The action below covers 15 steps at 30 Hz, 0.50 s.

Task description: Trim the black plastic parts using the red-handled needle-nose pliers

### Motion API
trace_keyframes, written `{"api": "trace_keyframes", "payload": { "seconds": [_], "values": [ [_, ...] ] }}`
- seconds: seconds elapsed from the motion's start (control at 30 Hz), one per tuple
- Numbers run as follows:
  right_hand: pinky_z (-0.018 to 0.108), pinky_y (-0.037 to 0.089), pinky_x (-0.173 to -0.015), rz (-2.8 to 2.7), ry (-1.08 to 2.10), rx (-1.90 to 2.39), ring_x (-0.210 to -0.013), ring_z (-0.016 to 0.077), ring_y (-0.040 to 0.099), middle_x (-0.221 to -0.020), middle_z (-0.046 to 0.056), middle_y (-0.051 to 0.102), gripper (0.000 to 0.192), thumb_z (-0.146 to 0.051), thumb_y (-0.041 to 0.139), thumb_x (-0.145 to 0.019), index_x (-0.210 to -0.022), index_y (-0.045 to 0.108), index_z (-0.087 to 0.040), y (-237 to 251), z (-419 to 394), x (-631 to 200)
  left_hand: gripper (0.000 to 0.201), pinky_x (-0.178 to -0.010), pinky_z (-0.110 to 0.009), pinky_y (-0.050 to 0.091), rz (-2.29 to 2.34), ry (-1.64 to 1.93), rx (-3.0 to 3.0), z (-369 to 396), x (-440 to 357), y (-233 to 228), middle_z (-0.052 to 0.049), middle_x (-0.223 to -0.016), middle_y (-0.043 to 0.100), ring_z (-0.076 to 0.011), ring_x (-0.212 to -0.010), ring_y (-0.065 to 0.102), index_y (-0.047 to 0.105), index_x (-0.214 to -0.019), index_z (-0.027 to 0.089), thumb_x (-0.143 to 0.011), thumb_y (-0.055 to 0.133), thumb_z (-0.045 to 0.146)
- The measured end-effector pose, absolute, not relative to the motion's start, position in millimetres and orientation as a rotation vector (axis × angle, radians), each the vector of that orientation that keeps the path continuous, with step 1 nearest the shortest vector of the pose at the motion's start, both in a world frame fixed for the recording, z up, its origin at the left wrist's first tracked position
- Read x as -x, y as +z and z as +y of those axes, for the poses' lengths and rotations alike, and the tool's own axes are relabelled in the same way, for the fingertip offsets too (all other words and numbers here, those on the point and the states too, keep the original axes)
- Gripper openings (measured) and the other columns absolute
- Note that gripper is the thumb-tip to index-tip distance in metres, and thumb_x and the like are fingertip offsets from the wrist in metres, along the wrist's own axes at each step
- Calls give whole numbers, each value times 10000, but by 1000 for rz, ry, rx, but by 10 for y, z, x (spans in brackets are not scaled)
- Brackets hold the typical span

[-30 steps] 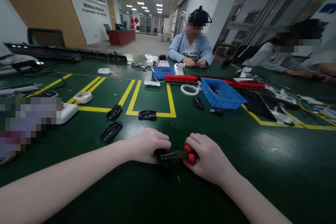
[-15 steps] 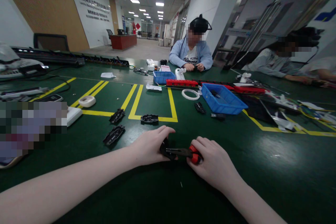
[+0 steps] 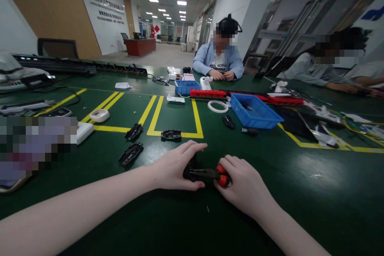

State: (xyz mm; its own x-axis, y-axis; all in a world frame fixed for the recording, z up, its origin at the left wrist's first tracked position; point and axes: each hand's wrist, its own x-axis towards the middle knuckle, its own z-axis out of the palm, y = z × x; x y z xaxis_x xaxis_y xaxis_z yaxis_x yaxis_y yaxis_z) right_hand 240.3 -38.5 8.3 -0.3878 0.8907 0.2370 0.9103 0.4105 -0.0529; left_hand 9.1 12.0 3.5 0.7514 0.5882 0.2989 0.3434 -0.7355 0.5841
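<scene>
— Where was the small black part [image 3: 189, 171] found?
— It was pinned on the green table [image 3: 300, 192], low and centre, under the left hand [image 3: 175, 166], whose fingers were curled around it with the forefinger stretched over its top.
— And the pliers [image 3: 210, 174]?
— Their red handles were enclosed by the right hand [image 3: 243, 186]; the dark nose was laid against the part.
— What was seen further out?
— Three black plastic housings [image 3: 131, 154] were spread to the left, and a blue bin [image 3: 255, 111] was set well beyond.
</scene>
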Motion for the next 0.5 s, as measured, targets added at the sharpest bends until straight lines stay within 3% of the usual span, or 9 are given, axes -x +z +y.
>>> {"api": "trace_keyframes", "payload": {
  "seconds": [0.13,0.3,0.5],
  "values": [
    [321,441,-645,-2436,-106,1559,-725,189,565,-840,52,626,128,-232,669,-725,-794,568,-194,69,-373,-2420,960,-989,-438,502,725,641,-2372,97,-94,43,-132,-1469,363,-286,-1205,528,127,-1507,260,-779,740,385],
    [323,440,-649,-2452,-92,1529,-726,190,568,-826,40,631,133,-239,677,-723,-802,576,-201,78,-369,-2432,963,-947,-453,525,717,601,-2365,74,-97,84,-128,-1443,387,-264,-1091,577,132,-1509,283,-772,745,375],
    [327,431,-643,-2444,-119,1501,-729,195,567,-825,47,638,118,-249,660,-736,-808,579,-202,97,-374,-2423,988,-967,-473,498,731,640,-2405,89,-106,67,-132,-1428,401,-292,-1158,541,150,-1514,284,-749,762,412]
  ]
}}
